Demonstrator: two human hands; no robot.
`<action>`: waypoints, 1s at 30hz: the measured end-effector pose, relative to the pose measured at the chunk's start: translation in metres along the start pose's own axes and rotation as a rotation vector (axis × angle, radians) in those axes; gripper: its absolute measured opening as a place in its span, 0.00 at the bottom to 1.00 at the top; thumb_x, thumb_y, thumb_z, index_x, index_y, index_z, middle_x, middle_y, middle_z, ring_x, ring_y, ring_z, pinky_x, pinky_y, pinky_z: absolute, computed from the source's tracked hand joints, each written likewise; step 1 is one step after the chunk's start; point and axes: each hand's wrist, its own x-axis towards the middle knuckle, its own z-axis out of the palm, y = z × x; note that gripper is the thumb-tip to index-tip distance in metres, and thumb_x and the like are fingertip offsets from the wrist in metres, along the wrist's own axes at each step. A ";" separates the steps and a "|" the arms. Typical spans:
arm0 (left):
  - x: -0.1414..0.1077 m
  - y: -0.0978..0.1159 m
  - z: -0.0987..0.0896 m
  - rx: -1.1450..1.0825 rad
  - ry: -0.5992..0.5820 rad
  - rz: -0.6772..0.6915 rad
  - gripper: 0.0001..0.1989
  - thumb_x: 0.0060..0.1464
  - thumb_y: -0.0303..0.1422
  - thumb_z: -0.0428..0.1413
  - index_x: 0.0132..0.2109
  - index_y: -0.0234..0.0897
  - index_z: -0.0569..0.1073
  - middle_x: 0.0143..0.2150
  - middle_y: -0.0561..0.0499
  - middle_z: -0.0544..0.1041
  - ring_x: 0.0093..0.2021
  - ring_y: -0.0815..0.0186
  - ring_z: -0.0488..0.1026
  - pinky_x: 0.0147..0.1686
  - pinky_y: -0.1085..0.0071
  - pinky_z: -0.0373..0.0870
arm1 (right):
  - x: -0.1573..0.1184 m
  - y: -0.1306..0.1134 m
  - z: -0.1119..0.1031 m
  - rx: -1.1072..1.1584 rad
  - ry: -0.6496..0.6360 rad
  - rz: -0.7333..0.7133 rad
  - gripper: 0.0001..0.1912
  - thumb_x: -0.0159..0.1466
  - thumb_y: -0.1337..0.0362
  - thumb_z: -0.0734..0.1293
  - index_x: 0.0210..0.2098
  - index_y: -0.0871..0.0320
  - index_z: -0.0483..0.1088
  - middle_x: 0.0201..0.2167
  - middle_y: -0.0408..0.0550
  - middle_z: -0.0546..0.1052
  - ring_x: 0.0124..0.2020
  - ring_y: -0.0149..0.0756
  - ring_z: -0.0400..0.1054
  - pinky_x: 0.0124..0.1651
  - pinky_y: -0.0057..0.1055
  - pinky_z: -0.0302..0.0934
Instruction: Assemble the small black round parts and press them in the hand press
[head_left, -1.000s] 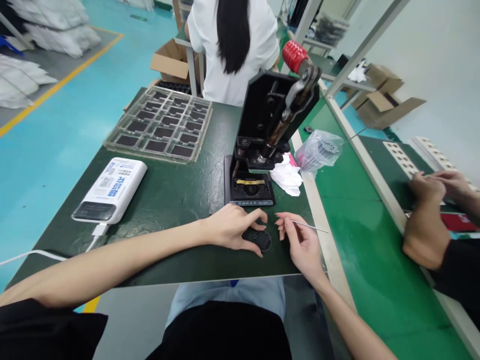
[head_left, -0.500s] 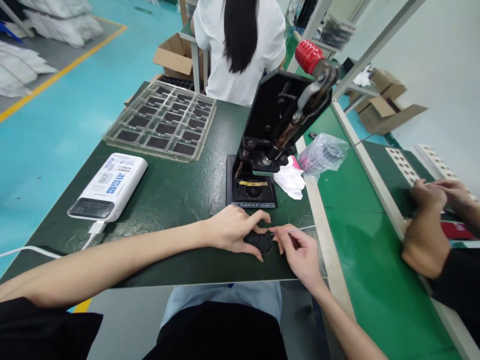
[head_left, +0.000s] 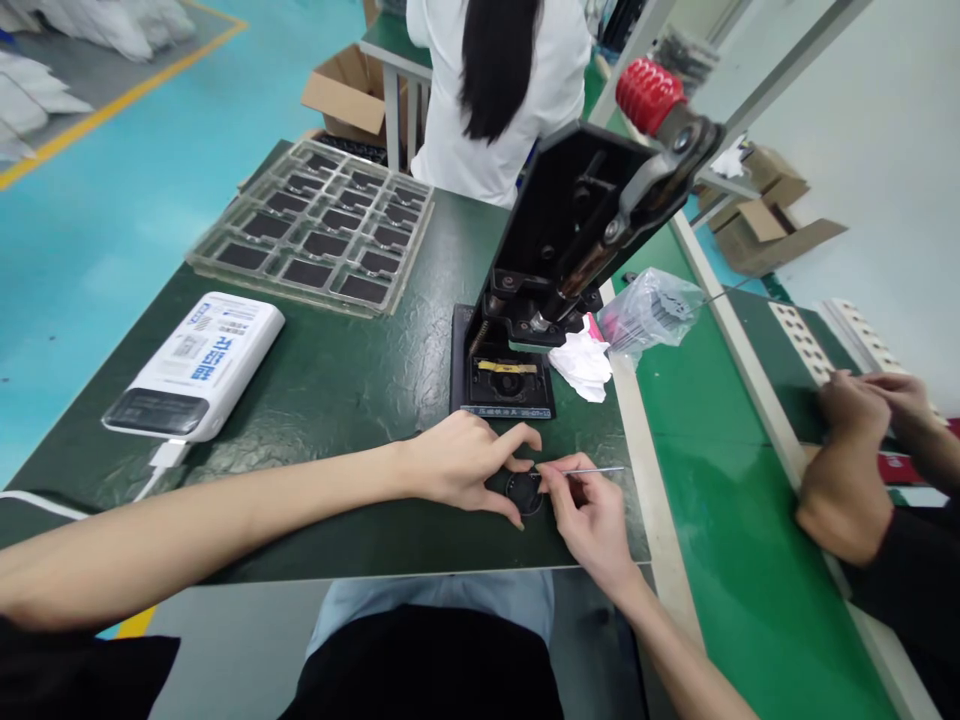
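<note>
the left hand point(head_left: 461, 465) rests on a dark green mat point(head_left: 352, 400), fingers curled and grasping the edge of a round black disc point(head_left: 523, 493) from the 9 o'clock side, with the thumb below it and the index finger above. the disc lies flat on the mat, near its front edge. the right hand point(head_left: 592, 515) comes in from 4 o'clock, its thumb and fingertips clenched on a thin steel pick point(head_left: 592, 470). the pick lies almost level, its point reaching toward the disc's rim at about 2 o'clock; the fingers hide too much to tell whether it touches.

at 12 o'clock from the disc stands a black hand press point(head_left: 570, 215) with a red knob point(head_left: 649, 95) on its lever. a die point(head_left: 508, 380) with a yellow strip sits at its base. a tissue point(head_left: 581, 368) lies at 1 o'clock, and a plastic bag point(head_left: 649, 310) lies beyond it. a power bank point(head_left: 195, 365) with a white cable lies at 10 o'clock, and a clear tray point(head_left: 311, 225) of black pads at 11. a co-worker's hands point(head_left: 847, 410) work at 3 o'clock on the next bench, and another person point(head_left: 495, 100) in a white shirt stands past the press.
</note>
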 end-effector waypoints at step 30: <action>0.003 0.004 0.000 -0.005 -0.019 -0.106 0.42 0.49 0.57 0.69 0.58 0.39 0.59 0.38 0.53 0.85 0.32 0.55 0.82 0.27 0.67 0.60 | 0.003 -0.006 0.010 -0.323 -0.006 -0.357 0.07 0.73 0.68 0.63 0.38 0.57 0.71 0.29 0.46 0.76 0.27 0.33 0.71 0.30 0.29 0.67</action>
